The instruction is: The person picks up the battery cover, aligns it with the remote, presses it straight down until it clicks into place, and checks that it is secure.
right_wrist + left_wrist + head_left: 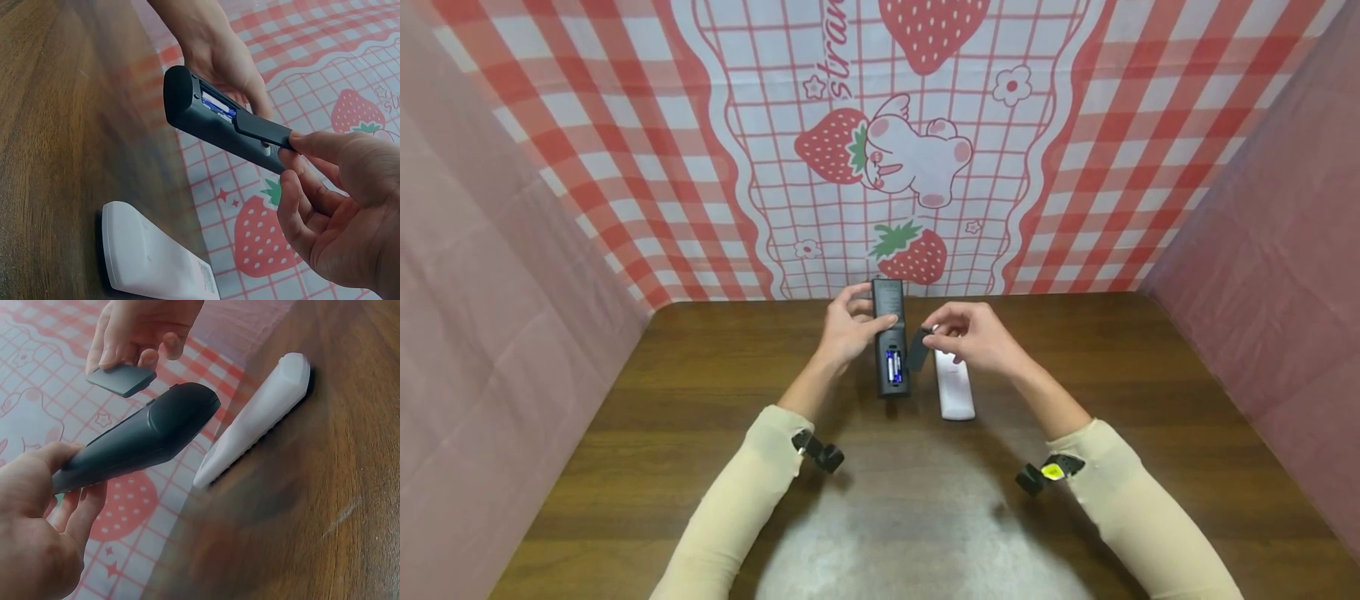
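Observation:
My left hand [848, 332] grips a black remote control [889, 304] by its far half, thumb across its back. Its battery compartment faces up, uncovered, with blue batteries [893, 367] lying in it. Between thumb and fingers my right hand [977, 337] pinches the black battery cover [919, 348], held just right of the compartment. From the left wrist side, the remote [144, 434] is raised off the table and the cover [122, 380] hangs beyond it. In the right wrist view the cover [262, 129] overlaps part of the compartment.
A white remote control [955, 387] lies on the wooden table [700, 467], below my right hand. Behind stands a red-and-white strawberry-print cloth [910, 150], with pink cloth walls [1247, 217] at both sides. Both forearms wear cream sleeves [730, 500] with dark wrist straps.

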Demonstrator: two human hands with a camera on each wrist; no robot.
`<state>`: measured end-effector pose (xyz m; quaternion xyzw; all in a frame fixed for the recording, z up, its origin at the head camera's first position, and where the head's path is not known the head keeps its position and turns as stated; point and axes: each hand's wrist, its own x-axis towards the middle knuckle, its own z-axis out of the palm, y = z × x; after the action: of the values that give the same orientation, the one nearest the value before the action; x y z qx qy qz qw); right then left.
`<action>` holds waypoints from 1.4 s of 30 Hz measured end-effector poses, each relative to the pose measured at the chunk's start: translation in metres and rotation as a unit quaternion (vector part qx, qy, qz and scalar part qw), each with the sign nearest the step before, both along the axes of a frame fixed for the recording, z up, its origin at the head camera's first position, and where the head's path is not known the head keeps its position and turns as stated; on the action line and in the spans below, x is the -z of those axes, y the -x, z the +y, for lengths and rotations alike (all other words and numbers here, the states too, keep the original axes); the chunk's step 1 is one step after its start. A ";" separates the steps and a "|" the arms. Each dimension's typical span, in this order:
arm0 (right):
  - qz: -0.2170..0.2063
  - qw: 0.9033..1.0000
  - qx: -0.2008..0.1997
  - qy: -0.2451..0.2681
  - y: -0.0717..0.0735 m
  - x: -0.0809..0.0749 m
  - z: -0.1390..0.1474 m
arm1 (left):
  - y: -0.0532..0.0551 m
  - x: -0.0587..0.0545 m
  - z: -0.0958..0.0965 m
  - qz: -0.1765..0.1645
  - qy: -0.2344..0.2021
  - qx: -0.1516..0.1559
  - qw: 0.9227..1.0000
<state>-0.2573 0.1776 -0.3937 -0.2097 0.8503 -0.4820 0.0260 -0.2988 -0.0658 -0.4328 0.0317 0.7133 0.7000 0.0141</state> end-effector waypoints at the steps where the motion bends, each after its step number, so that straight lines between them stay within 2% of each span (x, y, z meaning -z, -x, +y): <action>1: 0.000 1.000 -0.001 0.000 0.000 0.000 0.000 | 0.000 0.000 0.001 0.001 0.002 0.000 1.000; 8: 0.004 1.000 -0.009 -0.002 -0.002 0.000 -0.002 | -0.003 -0.003 0.004 0.001 0.005 0.003 1.000; 19: 0.006 0.998 -0.057 0.013 0.001 0.003 -0.007 | -0.004 0.000 0.007 0.019 -0.001 0.001 1.000; 36: -0.003 0.998 -0.060 0.017 0.000 0.007 -0.011 | -0.003 0.003 0.011 0.021 -0.008 0.003 1.000; 42: -0.009 0.997 -0.073 0.018 0.001 0.011 -0.012 | -0.004 0.001 0.013 0.026 -0.007 0.002 1.000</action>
<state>-0.2587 0.1657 -0.4042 -0.2669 0.8235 -0.4963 0.0650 -0.2946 -0.0532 -0.4341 0.0520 0.7083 0.7040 -0.0033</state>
